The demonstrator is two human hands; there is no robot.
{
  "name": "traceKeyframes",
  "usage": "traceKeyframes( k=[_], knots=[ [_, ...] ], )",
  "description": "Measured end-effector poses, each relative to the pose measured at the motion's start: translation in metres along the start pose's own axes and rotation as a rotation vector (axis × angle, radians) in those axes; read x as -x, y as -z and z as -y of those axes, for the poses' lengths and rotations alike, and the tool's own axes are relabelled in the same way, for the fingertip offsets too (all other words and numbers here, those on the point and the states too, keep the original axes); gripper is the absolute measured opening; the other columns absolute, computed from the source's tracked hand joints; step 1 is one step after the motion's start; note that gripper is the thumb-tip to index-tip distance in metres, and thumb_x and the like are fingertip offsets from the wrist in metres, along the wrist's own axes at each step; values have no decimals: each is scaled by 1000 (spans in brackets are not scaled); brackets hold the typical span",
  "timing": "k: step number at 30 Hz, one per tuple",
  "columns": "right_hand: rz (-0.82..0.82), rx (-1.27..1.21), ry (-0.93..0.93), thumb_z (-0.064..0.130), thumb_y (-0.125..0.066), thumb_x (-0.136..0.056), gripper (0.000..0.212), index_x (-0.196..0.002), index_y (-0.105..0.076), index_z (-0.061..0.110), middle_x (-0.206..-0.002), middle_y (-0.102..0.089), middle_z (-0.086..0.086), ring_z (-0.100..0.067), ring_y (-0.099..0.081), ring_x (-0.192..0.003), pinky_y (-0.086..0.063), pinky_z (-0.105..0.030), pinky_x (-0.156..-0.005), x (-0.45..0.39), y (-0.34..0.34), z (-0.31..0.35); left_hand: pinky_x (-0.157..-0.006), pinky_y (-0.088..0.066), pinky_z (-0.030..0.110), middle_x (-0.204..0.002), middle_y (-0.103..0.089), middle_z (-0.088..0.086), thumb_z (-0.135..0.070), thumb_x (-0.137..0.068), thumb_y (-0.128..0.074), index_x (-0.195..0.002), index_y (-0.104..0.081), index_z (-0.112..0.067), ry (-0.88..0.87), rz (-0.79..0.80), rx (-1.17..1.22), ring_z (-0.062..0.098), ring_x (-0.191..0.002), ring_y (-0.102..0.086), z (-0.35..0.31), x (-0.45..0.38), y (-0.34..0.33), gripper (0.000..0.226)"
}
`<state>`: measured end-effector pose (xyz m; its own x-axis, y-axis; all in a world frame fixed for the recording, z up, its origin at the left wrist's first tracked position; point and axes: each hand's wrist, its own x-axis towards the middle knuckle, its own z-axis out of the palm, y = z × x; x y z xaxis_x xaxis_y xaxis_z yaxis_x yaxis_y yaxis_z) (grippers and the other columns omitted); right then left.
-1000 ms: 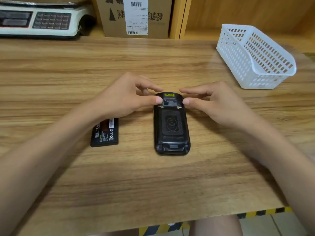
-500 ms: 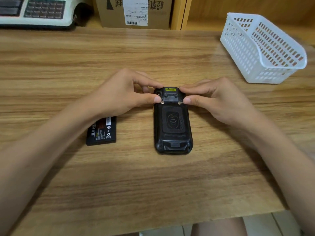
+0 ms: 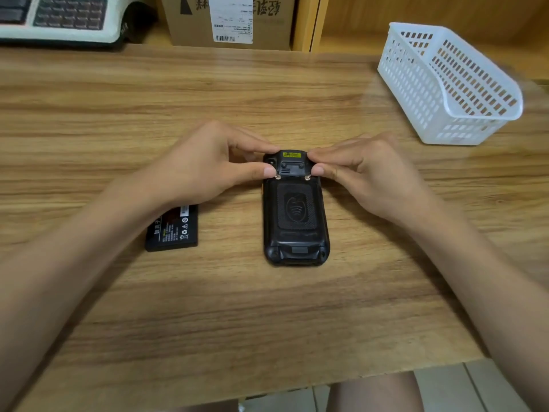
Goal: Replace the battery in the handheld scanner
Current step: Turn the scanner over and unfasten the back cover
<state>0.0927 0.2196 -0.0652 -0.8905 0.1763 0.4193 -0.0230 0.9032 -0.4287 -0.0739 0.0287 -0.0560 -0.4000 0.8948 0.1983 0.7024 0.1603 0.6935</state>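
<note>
A black handheld scanner [image 3: 295, 212] lies face down in the middle of the wooden table, its back cover on and a yellow label at its far end. My left hand [image 3: 208, 168] pinches the far left corner, thumb beside a small metal latch. My right hand [image 3: 365, 173] pinches the far right corner the same way, thumb by the other latch. A loose black battery [image 3: 173, 228] with a printed label lies flat to the left of the scanner, partly under my left wrist.
A white plastic basket [image 3: 445, 84] stands at the back right of the table [image 3: 267, 322]. Behind the table's far edge sit a weighing scale [image 3: 59, 19] at the left and a cardboard box [image 3: 231, 22] with a barcode label.
Both hands closed in from beside the scanner's far end onto its corners, thumbs now at the two latches. The scanner and the loose battery stayed where they were.
</note>
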Motion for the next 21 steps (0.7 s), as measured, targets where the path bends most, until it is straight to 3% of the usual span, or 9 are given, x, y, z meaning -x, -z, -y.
traceKeyframes(
  k=[4, 7, 10, 16, 21],
  knots=[
    [-30, 55, 57, 17, -74, -86, 21, -104, -77, 7, -106, -75, -6, -3, -59, -110, -39, -4, -93, -1, -1, 1, -105, -43, 18, -117, -60, -30, -39, -80, -75, -120, -67, -38, -19, 10, -86, -9, -112, -60, 2, 1, 1, 41],
    [-33, 53, 72, 15, -74, -85, 18, -101, -78, 6, -104, -75, -3, -6, -60, -109, -40, -6, -91, -1, -1, 2, -104, -39, 11, -118, -59, -27, -37, -82, -75, -122, -68, -33, -23, 2, -92, -11, -115, -58, 4, 1, 0, 41],
    [-19, -3, 17, 14, -76, -85, 19, -103, -77, 8, -105, -70, 7, 4, -58, -108, -42, -4, -93, -1, 0, 4, -104, -36, 8, -120, -60, -24, -36, -82, -75, -122, -69, -31, -37, -3, -110, -12, -117, -56, 6, 0, 0, 41],
    [6, -32, -71, 18, -74, -87, 18, -104, -77, 14, -108, -75, -3, 4, -58, -112, -42, -6, -97, 0, 0, 7, -110, -39, 21, -121, -59, -25, -45, -82, -68, -124, -67, -29, -88, 10, -147, -7, -121, -56, 6, 1, -1, 45],
    [8, -41, -95, 20, -72, -89, 18, -106, -77, 15, -111, -75, -2, 2, -62, -111, -46, -16, -100, 3, -2, 8, -105, -38, 13, -123, -59, -18, -48, -83, -61, -125, -67, -20, -184, 29, -196, -3, -118, -57, 9, 1, 2, 51]
  ],
)
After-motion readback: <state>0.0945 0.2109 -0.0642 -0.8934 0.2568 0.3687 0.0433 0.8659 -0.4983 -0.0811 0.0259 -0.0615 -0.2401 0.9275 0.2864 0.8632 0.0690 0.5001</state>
